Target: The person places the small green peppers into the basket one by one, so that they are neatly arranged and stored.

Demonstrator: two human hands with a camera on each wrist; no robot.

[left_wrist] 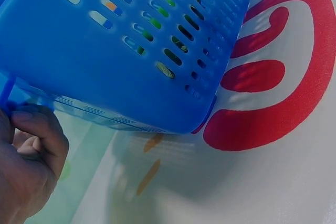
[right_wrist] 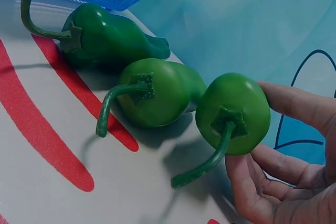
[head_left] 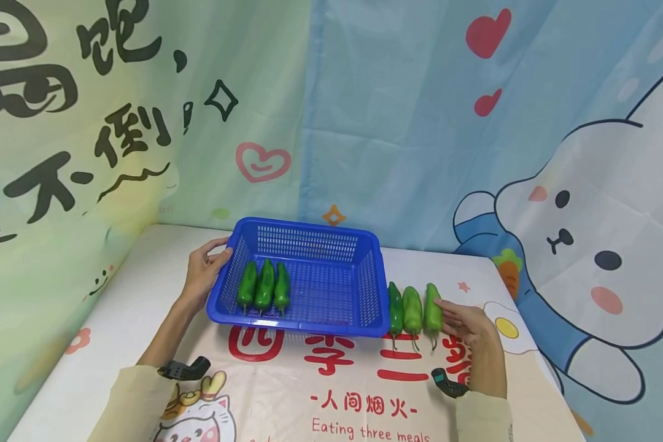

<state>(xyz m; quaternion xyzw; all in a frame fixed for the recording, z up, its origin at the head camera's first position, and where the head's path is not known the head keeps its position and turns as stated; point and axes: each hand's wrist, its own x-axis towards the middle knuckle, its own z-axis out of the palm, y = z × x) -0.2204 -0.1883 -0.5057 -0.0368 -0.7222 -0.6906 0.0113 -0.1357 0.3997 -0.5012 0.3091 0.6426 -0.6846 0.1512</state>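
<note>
A blue plastic basket (head_left: 331, 279) stands on the table, with three green peppers (head_left: 265, 287) side by side in its left part. My left hand (head_left: 203, 270) grips the basket's left rim; in the left wrist view its curled fingers (left_wrist: 39, 129) are at the rim. To the right of the basket are a dark green pepper (head_left: 396, 310), a lighter green pepper (head_left: 412, 310) and the rightmost light green pepper (head_left: 433, 310). My right hand (head_left: 469, 322) holds that rightmost pepper from its right side, fingers and thumb against it, stem towards me.
A printed tablecloth (head_left: 364, 368) with red lettering covers the table. Behind it hangs a patterned cloth backdrop (head_left: 376, 123), close to the basket's far side. The dark green pepper lies right beside the basket's right wall.
</note>
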